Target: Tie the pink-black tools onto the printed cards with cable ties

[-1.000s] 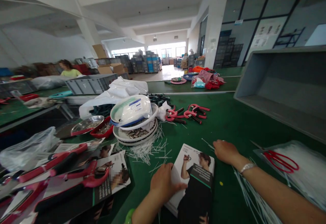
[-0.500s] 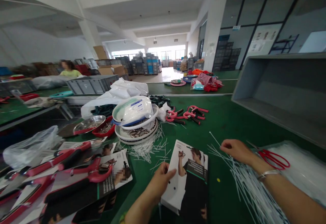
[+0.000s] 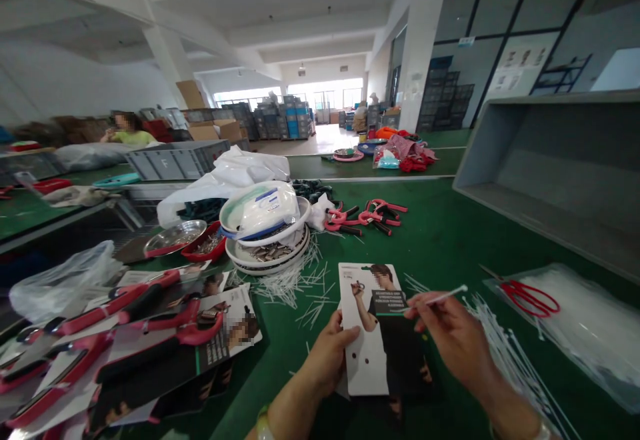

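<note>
My left hand (image 3: 330, 353) grips the left edge of a printed packaging card (image 3: 367, 367), thumb on its face. The card is white and black, with a picture of a person and small punched holes. Between the fingertips of my right hand (image 3: 453, 333) is a thin white cable tie (image 3: 453, 293), held over the card's right side. A pile of loose white cable ties (image 3: 520, 367) lies just right of that hand. To the left, pink and black hand grip exercisers (image 3: 190, 327) rest on more printed cards (image 3: 245, 313).
Red-handled scissors (image 3: 530, 299) lie on a clear plastic bag (image 3: 585, 333) at right. Behind it stands a large grey bin (image 3: 550, 180). Stacked bowls (image 3: 267, 253) with metal parts, scattered ties and more grip exercisers (image 3: 370, 217) are ahead. A co-worker (image 3: 130, 133) is at far left.
My right hand has come left from the cable tie pile to the card, bringing one cable tie. My left hand has raised the card and turned it more upright.
</note>
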Motion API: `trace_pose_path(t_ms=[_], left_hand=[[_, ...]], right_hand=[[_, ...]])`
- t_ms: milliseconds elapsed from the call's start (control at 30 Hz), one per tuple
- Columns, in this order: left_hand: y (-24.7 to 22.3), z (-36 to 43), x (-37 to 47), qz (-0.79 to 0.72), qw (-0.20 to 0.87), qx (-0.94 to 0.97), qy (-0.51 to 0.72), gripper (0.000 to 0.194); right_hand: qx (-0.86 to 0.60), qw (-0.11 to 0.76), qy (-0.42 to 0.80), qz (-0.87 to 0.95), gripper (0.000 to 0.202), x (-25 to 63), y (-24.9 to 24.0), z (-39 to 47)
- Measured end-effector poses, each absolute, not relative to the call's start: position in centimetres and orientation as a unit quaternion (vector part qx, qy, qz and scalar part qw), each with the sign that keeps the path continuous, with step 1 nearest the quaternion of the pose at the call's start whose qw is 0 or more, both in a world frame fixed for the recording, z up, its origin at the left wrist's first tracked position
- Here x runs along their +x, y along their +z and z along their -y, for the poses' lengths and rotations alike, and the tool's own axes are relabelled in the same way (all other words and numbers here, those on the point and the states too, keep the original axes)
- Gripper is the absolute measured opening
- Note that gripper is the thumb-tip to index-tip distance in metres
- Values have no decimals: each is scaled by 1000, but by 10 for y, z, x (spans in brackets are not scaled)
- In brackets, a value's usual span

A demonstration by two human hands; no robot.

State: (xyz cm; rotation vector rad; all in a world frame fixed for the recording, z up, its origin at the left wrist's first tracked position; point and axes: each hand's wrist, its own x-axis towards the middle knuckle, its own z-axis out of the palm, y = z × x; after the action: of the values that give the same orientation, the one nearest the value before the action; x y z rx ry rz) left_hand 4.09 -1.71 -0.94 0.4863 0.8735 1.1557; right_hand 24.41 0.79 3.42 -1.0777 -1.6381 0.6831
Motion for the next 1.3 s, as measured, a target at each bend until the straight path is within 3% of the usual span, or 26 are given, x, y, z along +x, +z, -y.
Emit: trace_pose_path(t_ms=[267, 767, 1033, 1133, 1200, 1300], left_hand=[[2, 22, 37, -410, 711, 210, 531, 59], [4, 27, 42, -364, 714, 181, 570, 67], [2, 33, 50, -358, 722, 197, 558, 70], [0, 30, 44, -366, 698, 234, 569, 66], [-1, 28, 37, -360, 696, 249, 569, 62], [-1, 26, 29, -320, 720, 265, 556, 60]], right_hand=[[-378, 448, 181, 789, 17, 223, 9, 12], [-335, 429, 93, 834, 12, 213, 10, 12], [-340, 356, -56, 869, 26, 209, 2, 6], [-349, 351, -26, 869, 29, 220, 2, 8], [-411, 420, 36, 808, 26, 231, 6, 5], [-545, 471, 294, 628, 29, 239, 15, -1]])
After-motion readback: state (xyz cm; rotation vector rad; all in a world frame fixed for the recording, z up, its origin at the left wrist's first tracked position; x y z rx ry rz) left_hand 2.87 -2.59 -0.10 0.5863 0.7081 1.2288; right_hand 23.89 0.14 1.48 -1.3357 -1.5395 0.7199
